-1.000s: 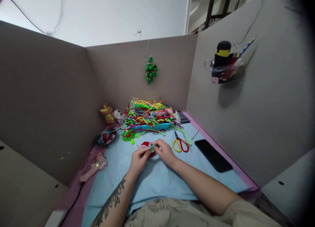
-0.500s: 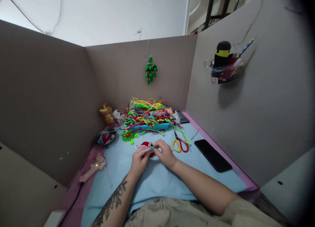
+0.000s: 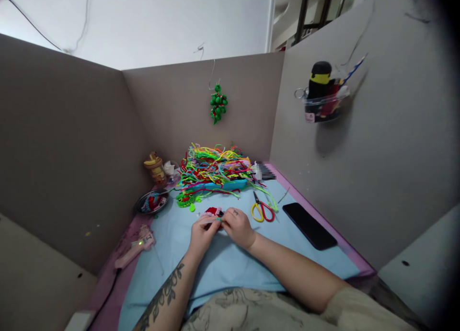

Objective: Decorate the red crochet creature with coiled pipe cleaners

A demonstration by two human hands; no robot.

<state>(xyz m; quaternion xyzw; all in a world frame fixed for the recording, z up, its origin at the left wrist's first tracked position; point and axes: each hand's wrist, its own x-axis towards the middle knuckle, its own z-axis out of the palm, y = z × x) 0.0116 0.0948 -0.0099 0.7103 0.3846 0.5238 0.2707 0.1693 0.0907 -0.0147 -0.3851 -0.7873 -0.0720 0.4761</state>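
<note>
My left hand [image 3: 201, 236] and my right hand [image 3: 238, 228] meet over the cloth, their fingertips pinched together. Between them is a small teal piece [image 3: 218, 219], mostly covered by the fingers, so its kind cannot be made out. Just behind the fingertips lies a red and pink fuzzy piece [image 3: 212, 211], partly hidden by the hands. To the right of my right hand are scissors [image 3: 262, 211] with one yellow and one red handle. A green fuzzy figure [image 3: 185, 199] rests behind my left hand, with small bright green pieces beside it.
A blue tray [image 3: 233, 184] overflows with colourful yarn strands [image 3: 215, 165]. On the left are a pink glue gun [image 3: 134, 249] with its light on, a metal bowl [image 3: 153, 201] and a brown cup [image 3: 156, 170]. A black phone [image 3: 309, 225] lies right. Grey partitions [image 3: 201, 96] enclose the table.
My right hand has turned slightly, its back now facing up more, and its fingers have closed in on the teal piece, which shows less. The camera view has shifted slightly.
</note>
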